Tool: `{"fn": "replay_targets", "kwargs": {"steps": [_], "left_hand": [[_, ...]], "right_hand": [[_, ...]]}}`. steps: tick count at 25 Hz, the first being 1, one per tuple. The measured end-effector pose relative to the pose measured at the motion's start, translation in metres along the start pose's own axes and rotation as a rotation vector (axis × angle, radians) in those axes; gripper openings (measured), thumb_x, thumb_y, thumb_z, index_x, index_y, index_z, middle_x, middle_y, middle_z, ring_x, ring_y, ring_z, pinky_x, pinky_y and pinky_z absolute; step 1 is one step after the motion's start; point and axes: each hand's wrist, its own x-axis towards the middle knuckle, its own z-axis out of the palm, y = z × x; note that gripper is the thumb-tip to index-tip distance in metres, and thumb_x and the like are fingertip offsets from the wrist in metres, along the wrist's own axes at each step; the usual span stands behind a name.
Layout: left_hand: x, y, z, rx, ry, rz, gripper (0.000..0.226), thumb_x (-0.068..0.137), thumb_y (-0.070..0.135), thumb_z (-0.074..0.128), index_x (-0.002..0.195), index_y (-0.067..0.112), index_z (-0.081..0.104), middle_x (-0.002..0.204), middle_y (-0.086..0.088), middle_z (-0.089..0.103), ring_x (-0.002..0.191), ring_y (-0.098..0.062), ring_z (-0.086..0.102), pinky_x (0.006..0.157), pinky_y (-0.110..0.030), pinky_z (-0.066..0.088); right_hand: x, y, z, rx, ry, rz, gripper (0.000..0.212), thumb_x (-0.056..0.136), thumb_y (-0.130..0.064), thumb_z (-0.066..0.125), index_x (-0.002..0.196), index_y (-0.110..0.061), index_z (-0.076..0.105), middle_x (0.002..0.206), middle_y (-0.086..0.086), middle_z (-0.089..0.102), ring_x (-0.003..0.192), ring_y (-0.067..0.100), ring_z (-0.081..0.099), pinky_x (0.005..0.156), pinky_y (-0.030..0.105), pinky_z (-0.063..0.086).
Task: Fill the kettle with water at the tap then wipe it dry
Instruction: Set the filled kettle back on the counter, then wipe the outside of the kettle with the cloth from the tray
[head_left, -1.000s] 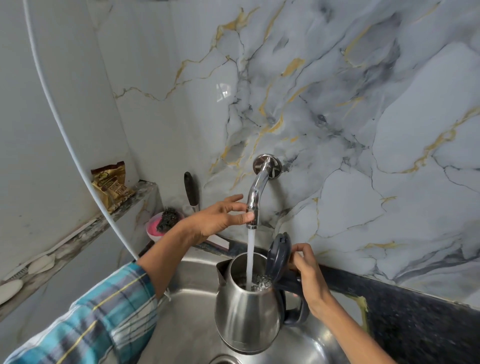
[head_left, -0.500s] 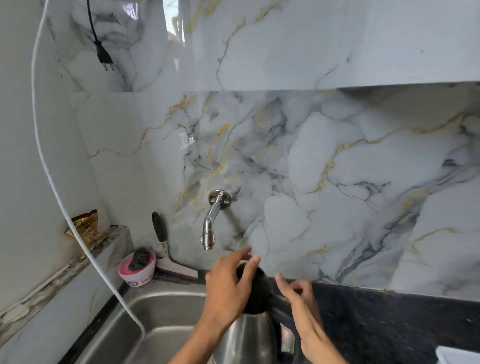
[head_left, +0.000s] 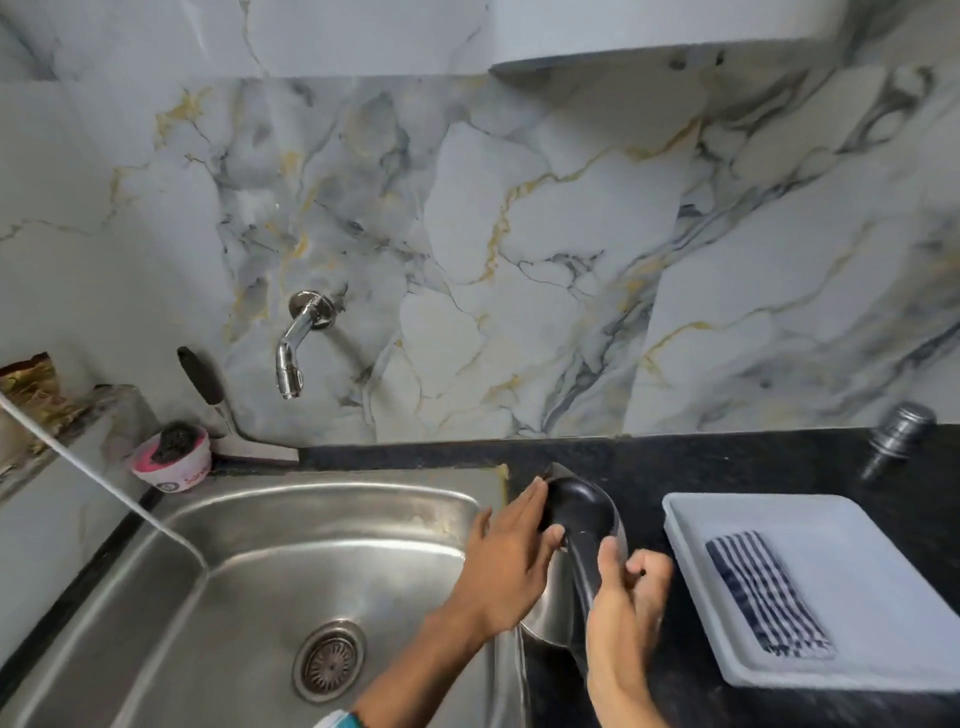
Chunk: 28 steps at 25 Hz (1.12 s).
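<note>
The kettle (head_left: 576, 525) has left the sink since a second ago, when it was catching the stream under the tap (head_left: 296, 348); now it is sitting on the black counter (head_left: 675, 457) just right of the sink's (head_left: 332, 540) rim, and the tap is running dry. The lid, standing open back then, is lying shut on top.

The left hand (head_left: 511, 561) is resting flat against the kettle, fingers spread and extended, fingertips touching the dark lid at its nine o'clock side, palm lying over the steel body, not gripping. The right hand (head_left: 623, 603) is curling round the black handle at the kettle's five o'clock, thumb lying up along the handle and the other fingers folded in behind it; it is gripping the handle.

From the kettle, the tap is sitting up at eleven o'clock on the marble wall, well apart. At three o'clock a pale tray (head_left: 852, 670) is lying on the counter, just beside the right hand, with a folded dark-and-white striped cloth (head_left: 763, 592) lying in it. A steel shaker (head_left: 898, 428) is standing at the counter's back edge, around two o'clock. Over at nine to ten o'clock, past the basin, a pink tub (head_left: 174, 467) holding a dark scourer is sitting at the sink corner, with a black-handled scraper (head_left: 205, 379) leaning on the wall next to it. A white cable (head_left: 104, 486) is slanting down across the sink's left rim.
</note>
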Motion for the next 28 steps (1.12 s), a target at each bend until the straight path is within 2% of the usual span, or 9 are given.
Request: {"fn": "replay_targets", "kwargs": {"steps": [4,7,10,12,15,18,23,25,28], "left_hand": [[0.014,0.015,0.028,-0.059,-0.152,0.007,0.064,0.102,0.048,0.030,0.155,0.018,0.013,0.165,0.006,0.004,0.150,-0.008,0.005,0.122,-0.042,0.009],[0.016,0.018,0.039,-0.034,-0.130,-0.006,0.065,0.100,0.051,0.030,0.155,0.020,0.012,0.165,0.008,0.003,0.150,-0.007,0.006,0.121,-0.045,0.013],[0.017,0.021,0.042,-0.036,-0.121,-0.019,0.069,0.097,0.057,0.031,0.154,0.024,0.013,0.164,0.012,0.004,0.149,-0.005,0.008,0.121,-0.041,0.014],[0.016,0.023,0.039,-0.076,-0.105,-0.051,0.076,0.093,0.063,0.036,0.155,0.026,0.012,0.162,0.016,0.001,0.149,-0.004,0.008,0.122,-0.040,0.012],[0.014,0.035,0.042,-0.095,-0.113,-0.094,0.084,0.089,0.064,0.044,0.155,0.026,0.009,0.164,0.012,-0.002,0.150,-0.010,0.008,0.122,-0.044,0.011],[0.015,0.047,0.043,-0.044,-0.068,-0.116,0.087,0.086,0.069,0.044,0.155,0.029,0.008,0.165,0.006,0.000,0.151,-0.014,0.005,0.122,-0.045,0.010],[0.035,0.074,0.062,0.057,0.009,-0.256,0.079,0.090,0.068,0.036,0.153,0.030,0.009,0.165,-0.004,-0.001,0.151,-0.022,-0.002,0.119,-0.050,0.007],[0.038,0.079,0.072,0.107,0.039,-0.301,0.078,0.090,0.068,0.034,0.153,0.030,0.010,0.165,-0.006,-0.001,0.151,-0.024,0.000,0.118,-0.053,0.011],[0.035,0.076,0.081,0.144,0.063,-0.332,0.080,0.089,0.069,0.035,0.153,0.027,0.013,0.165,-0.008,-0.003,0.150,-0.029,0.004,0.117,-0.054,0.018]], "right_hand": [[0.016,0.019,-0.013,-0.002,0.063,-0.007,0.030,0.101,-0.024,0.055,0.080,-0.022,0.033,0.071,-0.007,0.045,0.064,0.015,0.045,0.069,0.041,0.032],[0.031,0.019,-0.030,-0.095,-0.134,-0.051,0.029,0.101,-0.036,0.052,0.080,-0.025,0.036,0.071,-0.005,0.051,0.065,0.019,0.050,0.063,0.041,0.036],[0.087,0.011,-0.080,-0.439,-0.236,-0.155,0.027,0.100,-0.049,0.047,0.087,-0.026,0.050,0.086,-0.001,0.070,0.077,0.022,0.062,0.061,0.034,0.041],[0.146,0.003,-0.115,-0.767,-0.171,-0.196,0.021,0.101,-0.034,0.052,0.097,-0.016,0.061,0.102,0.011,0.074,0.090,0.032,0.066,0.065,0.035,0.046],[0.215,0.005,-0.155,-1.126,-0.197,0.019,0.039,0.097,-0.036,0.060,0.121,-0.006,0.061,0.126,0.019,0.067,0.117,0.037,0.061,0.096,0.046,0.053],[0.243,0.016,-0.160,-1.061,-0.307,0.272,0.063,0.088,-0.046,0.070,0.131,-0.002,0.056,0.134,0.021,0.063,0.124,0.039,0.058,0.110,0.051,0.043],[0.260,0.031,-0.159,-0.679,-0.396,0.474,0.057,0.077,-0.017,0.083,0.125,0.006,0.061,0.115,0.027,0.071,0.105,0.042,0.070,0.096,0.052,0.059],[0.253,0.031,-0.155,-0.669,-0.412,0.443,0.054,0.071,-0.020,0.080,0.118,0.003,0.065,0.113,0.025,0.070,0.106,0.042,0.067,0.096,0.053,0.058],[0.236,0.012,-0.142,-0.656,-0.380,0.216,0.032,0.071,-0.017,0.071,0.099,-0.002,0.068,0.101,0.018,0.073,0.095,0.037,0.070,0.085,0.042,0.060]]}}
